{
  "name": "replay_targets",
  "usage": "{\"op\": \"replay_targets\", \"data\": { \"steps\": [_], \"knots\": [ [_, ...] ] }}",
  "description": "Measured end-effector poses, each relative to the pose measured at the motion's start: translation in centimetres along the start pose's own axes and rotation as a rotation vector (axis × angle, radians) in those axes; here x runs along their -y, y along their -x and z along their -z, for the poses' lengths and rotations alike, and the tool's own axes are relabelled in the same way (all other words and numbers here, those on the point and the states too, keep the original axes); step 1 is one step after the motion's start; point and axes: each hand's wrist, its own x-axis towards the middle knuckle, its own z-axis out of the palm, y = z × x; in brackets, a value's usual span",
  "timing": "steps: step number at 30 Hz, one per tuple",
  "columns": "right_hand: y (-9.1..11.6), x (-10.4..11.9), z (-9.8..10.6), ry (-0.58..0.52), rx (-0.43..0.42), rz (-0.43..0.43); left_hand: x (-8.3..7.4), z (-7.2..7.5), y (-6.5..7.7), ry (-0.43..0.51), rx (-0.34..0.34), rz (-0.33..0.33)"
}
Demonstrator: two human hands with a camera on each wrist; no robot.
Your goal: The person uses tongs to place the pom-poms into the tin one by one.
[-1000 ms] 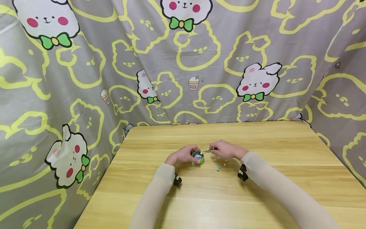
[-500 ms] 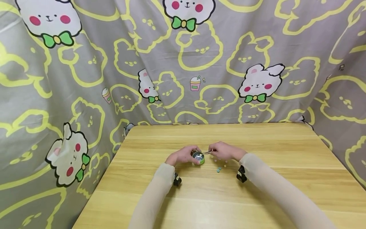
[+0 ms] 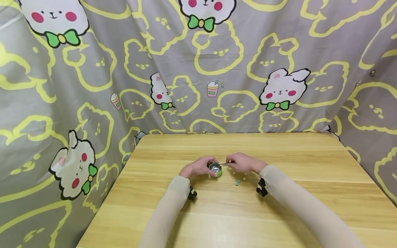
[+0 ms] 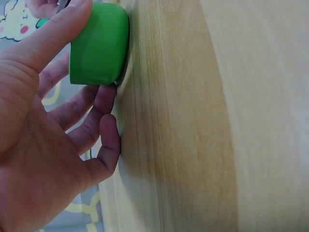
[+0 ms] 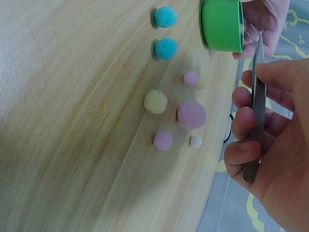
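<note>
My left hand point(image 3: 201, 167) holds a small round green bowl point(image 4: 99, 46) with a silvery inside, thumb on the near side and fingers behind it. The bowl stands upright on the table. A pale pom-pom point(image 3: 217, 171) shows inside it. In my right hand point(image 3: 245, 162) is a pair of metal tweezers point(image 5: 259, 101), pinched between thumb and fingers. Their tips sit over the bowl's rim, spread apart, with nothing between them. Loose on the table below the right hand lie blue pom-poms point(image 5: 166, 48), a yellow pom-pom point(image 5: 155, 102) and several pink pom-poms point(image 5: 191, 115).
A tiny white pom-pom point(image 5: 195, 141) lies near the pink ones. The wooden table point(image 3: 198, 220) reaches back to a patterned grey curtain point(image 3: 186, 113), which also hangs along the left and right sides.
The pale pom-pom was at the tweezers' tips and moved down into the bowl; the tips have let go of it and parted. The left hand and bowl have stayed put.
</note>
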Motion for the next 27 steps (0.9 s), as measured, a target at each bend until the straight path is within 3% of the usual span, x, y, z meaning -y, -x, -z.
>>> {"op": "replay_targets", "data": {
  "steps": [17,27],
  "knots": [
    [0.9,0.0,1.0,-0.047,-0.046,0.014,0.0,-0.1,0.1,-0.010,0.000,0.009],
    [2.1,-1.5,2.4,-0.033,-0.119,0.058,0.1,-0.1,-0.1,-0.004,0.003,0.009]
  ]
}}
